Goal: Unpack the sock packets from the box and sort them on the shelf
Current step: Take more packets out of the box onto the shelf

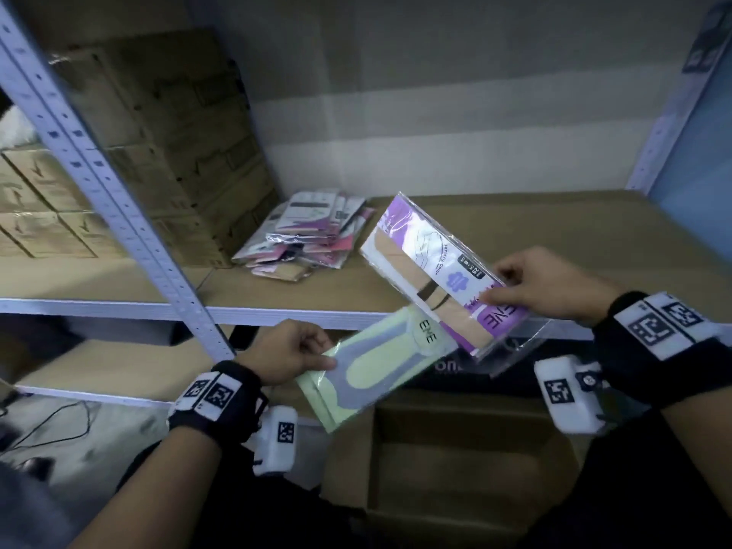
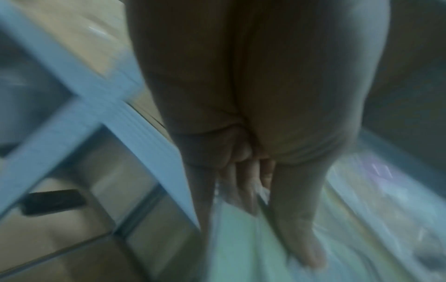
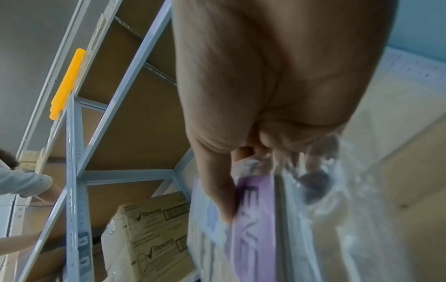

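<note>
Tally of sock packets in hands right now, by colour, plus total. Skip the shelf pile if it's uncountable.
Pale green packet, held by the left hand: 1
Purple packet, held by the right hand: 1
Total in hands: 2
The pile of packets on the shelf overlaps too much to count.

Left wrist view (motion-blurred) smears the green packet print.

Two held sock packets, one shelf pile, perhaps a dozen
</note>
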Demonstrator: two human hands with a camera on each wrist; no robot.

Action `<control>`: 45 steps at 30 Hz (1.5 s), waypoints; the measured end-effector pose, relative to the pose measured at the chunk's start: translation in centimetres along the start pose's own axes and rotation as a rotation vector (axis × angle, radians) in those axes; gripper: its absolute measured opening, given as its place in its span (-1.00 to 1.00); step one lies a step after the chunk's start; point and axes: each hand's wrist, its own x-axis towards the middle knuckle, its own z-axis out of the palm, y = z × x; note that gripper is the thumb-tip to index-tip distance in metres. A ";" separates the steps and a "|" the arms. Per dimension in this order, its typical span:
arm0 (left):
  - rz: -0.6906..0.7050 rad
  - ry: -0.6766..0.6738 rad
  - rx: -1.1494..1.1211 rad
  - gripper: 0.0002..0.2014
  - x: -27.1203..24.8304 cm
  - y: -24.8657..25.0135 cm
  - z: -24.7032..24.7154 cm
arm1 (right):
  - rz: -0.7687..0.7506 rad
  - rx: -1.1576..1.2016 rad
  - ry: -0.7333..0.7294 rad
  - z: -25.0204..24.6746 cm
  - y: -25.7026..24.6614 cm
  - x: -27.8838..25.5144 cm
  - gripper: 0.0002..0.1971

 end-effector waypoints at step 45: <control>-0.487 0.677 -0.046 -0.56 13.6 -4.9 -15.9 | 0.182 0.310 0.264 12.8 -12.9 26.7 -0.50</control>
